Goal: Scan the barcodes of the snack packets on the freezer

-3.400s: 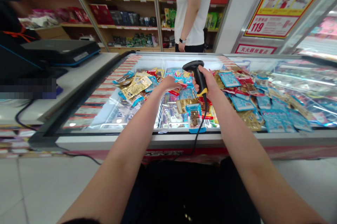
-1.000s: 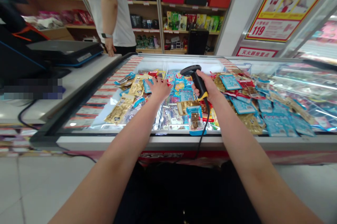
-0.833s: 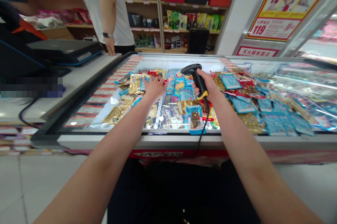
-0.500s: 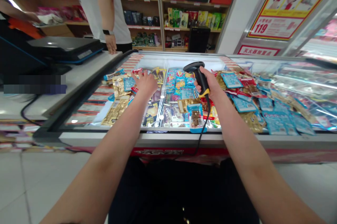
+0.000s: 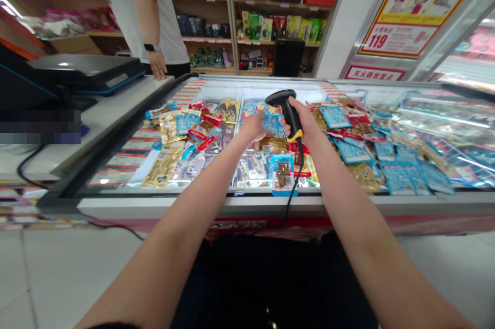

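A black and yellow barcode scanner [image 5: 291,116] is gripped in my right hand [image 5: 307,118], its head tilted to the left and its cable hanging over the front edge of the freezer. My left hand [image 5: 253,126] reaches over the glass top, just left of the scanner, with thumb and fingers apart and nothing visible in it. Near its fingers lie blue snack packets [image 5: 273,124], and a gold packet [image 5: 274,144] sits just below. Closer to me is a blue-edged packet with a clear window [image 5: 283,173]. Whether my left fingertips touch any packet is unclear.
A chest freezer [image 5: 162,207] spans the front. Red, gold and blue packets [image 5: 203,132] lie in a pile on the left, more packets [image 5: 356,148] on the right. A counter [image 5: 112,112] with a scale [image 5: 93,72] adjoins. Behind, a person [image 5: 149,14] stands by shelves.
My left hand has moved right, from the left pile of packets to the blue packets beside the scanner. My right hand still holds the scanner. The view has shifted slightly.
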The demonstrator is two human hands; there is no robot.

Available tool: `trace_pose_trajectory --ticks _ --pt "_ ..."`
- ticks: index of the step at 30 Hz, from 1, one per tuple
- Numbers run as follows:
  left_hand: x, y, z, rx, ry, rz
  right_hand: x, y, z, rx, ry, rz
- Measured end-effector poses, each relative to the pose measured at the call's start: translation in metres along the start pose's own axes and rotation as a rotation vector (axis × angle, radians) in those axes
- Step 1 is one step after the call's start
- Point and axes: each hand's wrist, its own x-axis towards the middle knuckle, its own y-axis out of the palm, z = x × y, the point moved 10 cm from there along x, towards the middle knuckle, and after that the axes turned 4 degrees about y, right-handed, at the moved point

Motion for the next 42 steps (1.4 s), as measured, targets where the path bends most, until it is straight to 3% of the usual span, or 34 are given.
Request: trace_pose_trajectory --ticks 5,9,15,19,24,35,42 --pt "0.008 -0.021 0.033 -0.338 -0.028 -0.199 -0.003 0.003 -0.003 0.022 0.046 -0.017" --pt "0.006 -0.033 0.054 -0.632 -0.140 -0.318 -0.005 0.005 -0.007 0.013 0.085 -0.014" --pt "0.009 -0.027 0.071 -0.850 -0.251 -0.336 -0.007 0.008 -0.009 -0.032 0.096 0.003" --pt "0.010 -0.031 0.076 -0.860 -0.240 -0.375 -0.005 0.010 -0.012 -0.062 0.099 0.039" --pt "0.010 -0.031 0.077 -0.876 -0.241 -0.337 -0.002 0.014 -0.018 -0.104 0.091 0.103" --pt "0.009 -0.031 0.078 -0.882 -0.233 -0.348 -0.005 0.015 -0.016 -0.133 0.093 0.102" --pt "0.012 -0.030 0.082 -0.768 -0.252 -0.322 -0.005 0.015 -0.018 -0.138 0.107 0.112"
